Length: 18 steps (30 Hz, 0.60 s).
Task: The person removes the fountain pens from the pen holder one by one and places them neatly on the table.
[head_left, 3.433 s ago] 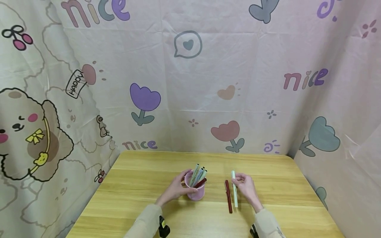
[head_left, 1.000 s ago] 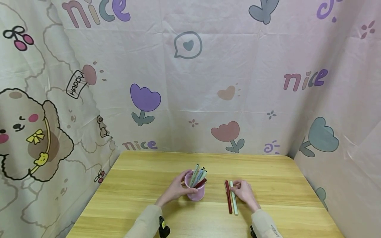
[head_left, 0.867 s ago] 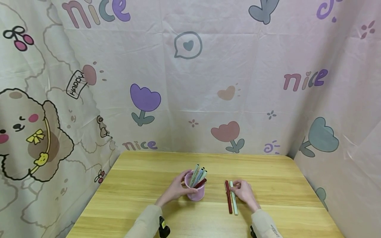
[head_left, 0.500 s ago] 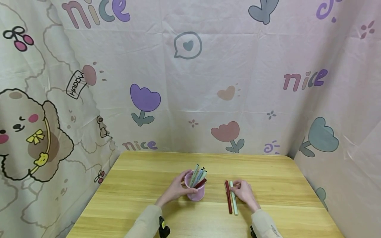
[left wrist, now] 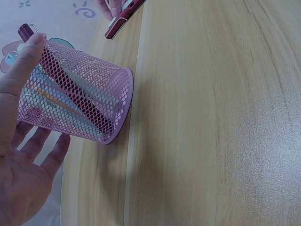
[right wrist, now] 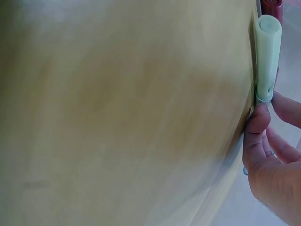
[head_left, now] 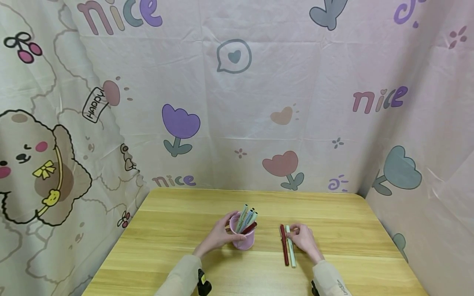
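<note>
Thumb and fingertips of the right hand (head_left: pixel 303 237) are nearly closed, pinching the pale green pen (head_left: pixel 291 251) close to its far end. That pen lies on the worktop (head_left: pixel 166 230), just left of the palm, its long axis running away from the person, with the far end leaning slightly left, so the hand meets it from the side, across its length. A dark red pen (head_left: pixel 284 246) lies nearly parallel just beyond it on the left; whether the two touch I cannot tell. The right hand is clearly the nearer one. Farther left, the left hand (head_left: pixel 219 237) is opened wide around the pink mesh cup (head_left: pixel 243 244), gripping it between thumb and fingers. The cup stands upright, apart from the two loose pens and directly to their left, with several pens (head_left: pixel 247 219) leaning in it.
</note>
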Each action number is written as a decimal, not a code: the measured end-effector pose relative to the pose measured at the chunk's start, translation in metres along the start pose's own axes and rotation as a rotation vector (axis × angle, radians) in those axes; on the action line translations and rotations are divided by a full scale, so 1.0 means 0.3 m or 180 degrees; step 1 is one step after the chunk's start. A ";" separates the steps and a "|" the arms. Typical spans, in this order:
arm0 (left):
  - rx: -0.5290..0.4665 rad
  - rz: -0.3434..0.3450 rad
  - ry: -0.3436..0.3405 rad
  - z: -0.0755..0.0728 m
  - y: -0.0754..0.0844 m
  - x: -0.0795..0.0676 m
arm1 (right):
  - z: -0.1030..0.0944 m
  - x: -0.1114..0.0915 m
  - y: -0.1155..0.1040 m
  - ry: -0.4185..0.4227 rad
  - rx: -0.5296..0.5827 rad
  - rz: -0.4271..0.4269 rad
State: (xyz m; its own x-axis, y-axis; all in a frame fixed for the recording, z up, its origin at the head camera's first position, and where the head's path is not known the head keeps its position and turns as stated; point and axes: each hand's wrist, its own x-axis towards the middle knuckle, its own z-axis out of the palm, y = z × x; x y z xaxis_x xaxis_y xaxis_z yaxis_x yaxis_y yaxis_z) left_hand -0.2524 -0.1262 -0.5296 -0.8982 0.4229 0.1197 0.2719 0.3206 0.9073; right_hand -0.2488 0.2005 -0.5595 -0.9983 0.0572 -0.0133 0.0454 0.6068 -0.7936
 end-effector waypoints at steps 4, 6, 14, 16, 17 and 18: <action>0.0000 -0.0005 0.0002 0.000 0.001 -0.001 | 0.000 -0.004 -0.002 0.0012 0.0065 0.0007; 0.0018 -0.0003 0.0010 0.001 0.002 -0.001 | 0.002 -0.005 -0.003 0.0022 0.0100 0.0017; 0.0054 -0.0016 0.0023 0.002 0.003 0.000 | 0.002 -0.008 -0.008 0.0079 0.0103 0.0005; 0.0052 -0.0017 0.0025 0.002 0.003 0.000 | 0.000 -0.009 -0.011 0.0104 0.0082 -0.0022; 0.0055 -0.0017 0.0027 0.001 0.003 0.000 | 0.000 -0.009 -0.012 0.0117 0.0075 -0.0032; 0.0054 -0.0018 0.0027 0.001 0.003 0.000 | 0.000 -0.009 -0.013 0.0129 0.0069 -0.0038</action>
State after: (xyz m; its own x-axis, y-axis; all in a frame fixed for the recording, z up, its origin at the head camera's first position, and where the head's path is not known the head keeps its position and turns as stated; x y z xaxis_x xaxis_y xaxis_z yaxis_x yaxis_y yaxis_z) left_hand -0.2521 -0.1256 -0.5290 -0.9027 0.4138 0.1181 0.2725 0.3374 0.9010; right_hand -0.2463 0.1980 -0.5563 -0.9964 0.0825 0.0205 0.0323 0.5903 -0.8066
